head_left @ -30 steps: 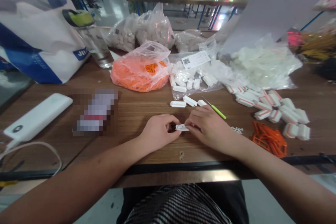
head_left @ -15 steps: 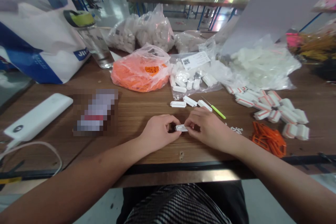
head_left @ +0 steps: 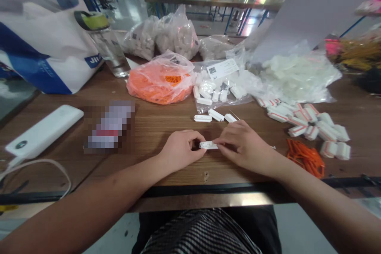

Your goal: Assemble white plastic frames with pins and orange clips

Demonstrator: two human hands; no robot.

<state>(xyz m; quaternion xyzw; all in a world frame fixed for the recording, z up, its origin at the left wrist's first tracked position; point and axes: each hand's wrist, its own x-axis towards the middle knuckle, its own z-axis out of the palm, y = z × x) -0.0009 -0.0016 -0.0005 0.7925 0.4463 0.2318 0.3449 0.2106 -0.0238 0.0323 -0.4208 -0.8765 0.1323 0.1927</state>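
Observation:
My left hand [head_left: 180,149] and my right hand [head_left: 245,145] meet near the front edge of the brown wooden table [head_left: 154,127]. Both pinch the ends of one small white plastic piece [head_left: 207,145] that rests on the table between them. Three loose white pieces [head_left: 214,116] lie just beyond my fingers. My right hand covers most of a thin tool whose metal tip [head_left: 233,114] shows above the knuckles.
An orange-filled plastic bag [head_left: 160,81] and a clear bag of white pieces [head_left: 220,85] sit behind. Finished white-and-orange pieces [head_left: 306,123] and orange rings [head_left: 306,158] lie at right. A white power bank [head_left: 44,131], water bottle [head_left: 108,45] and white-blue bag [head_left: 38,43] stand at left.
My right hand has slid slightly right and now hides the green handle of the tool. The white piece stays pinched between both hands.

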